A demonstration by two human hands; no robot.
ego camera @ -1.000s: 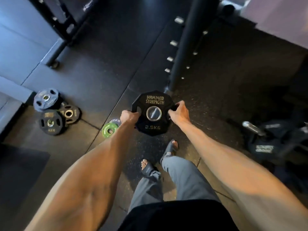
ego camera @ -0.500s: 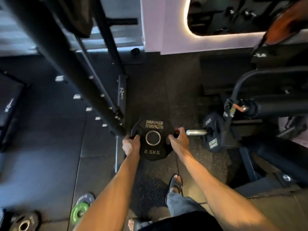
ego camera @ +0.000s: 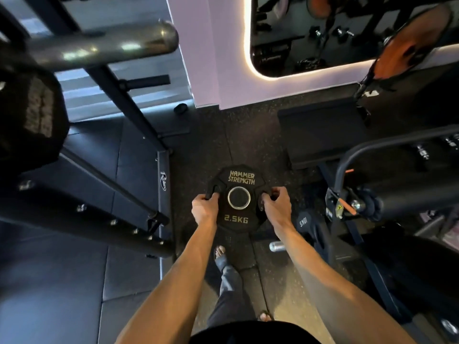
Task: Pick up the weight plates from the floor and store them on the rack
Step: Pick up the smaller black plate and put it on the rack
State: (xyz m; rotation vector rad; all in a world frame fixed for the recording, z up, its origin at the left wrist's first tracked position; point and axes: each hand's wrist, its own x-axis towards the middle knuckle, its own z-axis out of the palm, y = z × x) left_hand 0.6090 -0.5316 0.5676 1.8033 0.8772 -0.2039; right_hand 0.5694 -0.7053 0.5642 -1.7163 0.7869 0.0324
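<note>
Your two bare arms reach straight out and down from the bottom of the view, elbows nearly locked, wrists level with each other; your left hand (ego camera: 205, 207) is clenched on the left grip slot of a black weight plate (ego camera: 238, 181), fingers curled through the opening and thumb over the rim; your right hand (ego camera: 275, 203) is clenched on the opposite slot in the same way, knuckles up. The plate sits between the two hands, held off the floor with its printed face tilted up toward you, "HAMMER STRENGTH" at the top and "2.5KG" at the bottom, its steel-ringed centre hole (ego camera: 239, 197) midway between your thumbs. Below it lie dark speckled rubber floor tiles (ego camera: 248, 135) and your sandalled foot (ego camera: 219, 252). To your left stands a black rack frame (ego camera: 129, 112) with a grey metal peg (ego camera: 104, 45) jutting toward the camera near the top; to your right, just past your right forearm, a plate marked "10KG" (ego camera: 306, 227) hangs on a machine's horn (ego camera: 277, 246); whether that horn is the storage place cannot be told.
</note>
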